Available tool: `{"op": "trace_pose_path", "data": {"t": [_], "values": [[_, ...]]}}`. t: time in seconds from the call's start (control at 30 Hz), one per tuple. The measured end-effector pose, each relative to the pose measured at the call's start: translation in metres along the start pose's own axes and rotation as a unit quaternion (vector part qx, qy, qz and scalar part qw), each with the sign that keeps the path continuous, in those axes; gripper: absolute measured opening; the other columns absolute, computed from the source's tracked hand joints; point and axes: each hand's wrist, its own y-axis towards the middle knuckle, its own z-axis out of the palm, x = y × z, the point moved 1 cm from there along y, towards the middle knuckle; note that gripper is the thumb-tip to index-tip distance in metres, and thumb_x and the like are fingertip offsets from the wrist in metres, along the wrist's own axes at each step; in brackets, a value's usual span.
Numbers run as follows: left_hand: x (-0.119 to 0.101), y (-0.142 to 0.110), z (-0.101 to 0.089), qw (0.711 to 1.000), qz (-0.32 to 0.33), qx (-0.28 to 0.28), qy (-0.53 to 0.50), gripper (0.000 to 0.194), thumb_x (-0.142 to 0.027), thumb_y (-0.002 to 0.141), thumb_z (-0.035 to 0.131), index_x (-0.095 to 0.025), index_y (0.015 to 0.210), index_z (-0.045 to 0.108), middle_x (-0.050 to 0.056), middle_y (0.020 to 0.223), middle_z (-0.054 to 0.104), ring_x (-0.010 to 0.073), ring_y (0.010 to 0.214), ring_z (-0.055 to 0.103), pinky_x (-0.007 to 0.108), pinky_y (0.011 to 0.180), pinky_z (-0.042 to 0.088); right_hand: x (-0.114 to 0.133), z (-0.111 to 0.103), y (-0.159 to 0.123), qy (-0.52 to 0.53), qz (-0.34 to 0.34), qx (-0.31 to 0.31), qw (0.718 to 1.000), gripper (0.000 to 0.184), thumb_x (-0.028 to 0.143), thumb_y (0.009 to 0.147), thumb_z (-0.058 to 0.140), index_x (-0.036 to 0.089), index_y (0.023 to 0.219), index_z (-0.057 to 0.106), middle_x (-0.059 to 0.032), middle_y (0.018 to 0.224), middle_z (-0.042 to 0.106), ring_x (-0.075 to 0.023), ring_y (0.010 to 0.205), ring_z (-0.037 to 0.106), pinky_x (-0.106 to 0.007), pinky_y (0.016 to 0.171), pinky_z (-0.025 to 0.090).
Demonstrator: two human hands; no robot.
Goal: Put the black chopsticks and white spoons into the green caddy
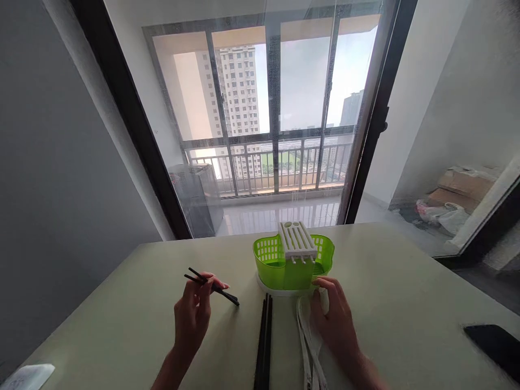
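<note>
My left hand (195, 311) is closed around a pair of short-looking black chopsticks (223, 293), held tilted above the table with their lower ends to the right. My right hand (335, 319) is curled over the bowl ends of several white spoons (305, 330), thumb and forefinger around one bowl, partly hidden. Its forefinger is close to the front of a bright green cutlery holder (280, 276), which has a white slotted rack (298, 242) across its middle and a white base. More black chopsticks (264, 341) lie side by side on the table between my hands.
The pale table (134, 303) ends at a glass door with dark frames. A black phone-like object (493, 344) lies at the right edge, a white item (30, 376) at the lower left. Beyond the glass are cardboard boxes (463, 187) and a balcony railing.
</note>
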Motion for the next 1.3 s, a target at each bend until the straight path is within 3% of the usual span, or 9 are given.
{"op": "trace_pose_path", "data": {"t": [0.13,0.3,0.47,0.7,0.87,1.03,1.13,1.3], "values": [[-0.001,-0.004,-0.002,1.000,0.002,-0.020,0.018,0.015,-0.037,0.100,0.051,-0.023,0.105,0.055,-0.002,0.078,0.071,0.0168,0.074,0.075,0.031,0.074,0.062,-0.002,0.001,-0.002,0.004,0.004,0.002,1.000,0.016,0.017,0.098,0.047,0.023,0.112,0.052,-0.0084,0.108,0.060,-0.0235,0.103,0.059,-0.041,0.085,0.053],[-0.009,-0.008,0.003,0.999,0.027,0.002,0.034,0.013,-0.034,0.102,0.047,-0.024,0.107,0.054,-0.004,0.076,0.070,0.0148,0.063,0.072,0.029,0.064,0.059,-0.004,0.002,-0.002,0.008,0.011,0.008,1.000,0.016,0.017,0.099,0.046,0.023,0.112,0.052,-0.0080,0.107,0.059,-0.0233,0.102,0.059,-0.041,0.085,0.053],[-0.013,-0.007,0.006,0.999,0.005,0.010,0.038,0.014,-0.036,0.102,0.045,-0.025,0.108,0.051,-0.004,0.077,0.070,0.0144,0.062,0.071,0.027,0.062,0.057,-0.005,0.003,-0.003,0.008,0.017,0.009,1.000,0.015,0.018,0.099,0.047,0.023,0.111,0.053,-0.0082,0.108,0.060,-0.0233,0.102,0.059,-0.042,0.086,0.053],[0.001,-0.008,0.015,0.996,-0.025,0.087,0.008,0.019,-0.039,0.103,0.042,-0.024,0.107,0.053,-0.003,0.076,0.069,0.0142,0.064,0.070,0.027,0.067,0.056,-0.002,0.002,-0.002,0.008,0.025,0.013,1.000,0.013,0.020,0.099,0.046,0.023,0.110,0.053,-0.0078,0.105,0.061,-0.0230,0.099,0.060,-0.042,0.085,0.053],[0.017,-0.019,0.035,0.983,-0.103,0.140,-0.050,0.028,-0.045,0.103,0.041,-0.021,0.103,0.056,-0.002,0.075,0.064,0.0143,0.063,0.064,0.029,0.068,0.054,-0.001,0.001,-0.003,0.010,0.030,0.024,0.999,0.013,0.020,0.099,0.046,0.023,0.109,0.053,-0.0078,0.105,0.061,-0.0237,0.099,0.059,-0.043,0.084,0.052],[0.026,-0.035,0.055,0.958,-0.212,0.150,-0.121,0.041,-0.057,0.100,0.041,-0.019,0.104,0.058,-0.008,0.065,0.038,0.0094,0.049,0.036,0.021,0.045,0.035,-0.001,0.000,-0.003,0.005,0.025,0.034,0.999,0.013,0.019,0.100,0.045,0.023,0.110,0.053,-0.0087,0.106,0.061,-0.0243,0.099,0.059,-0.042,0.084,0.052],[0.028,-0.042,0.060,0.952,-0.223,0.151,-0.143,0.045,-0.061,0.099,0.042,-0.019,0.102,0.058,-0.009,0.065,0.030,0.0081,0.050,0.028,0.019,0.045,0.027,-0.001,-0.001,-0.002,0.009,0.011,0.041,0.999,0.012,0.019,0.100,0.046,0.023,0.107,0.054,-0.0075,0.102,0.062,-0.0230,0.096,0.060,-0.039,0.081,0.052],[0.028,-0.054,0.064,0.959,-0.215,0.137,-0.128,0.053,-0.068,0.097,0.039,-0.020,0.087,0.059,-0.008,0.061,0.031,0.0090,0.051,0.032,0.020,0.049,0.031,0.011,-0.003,0.005,0.037,-0.020,0.069,0.997,0.009,0.019,0.099,0.049,0.024,0.101,0.056,-0.0059,0.098,0.064,-0.0211,0.091,0.063,-0.035,0.079,0.053]]}}
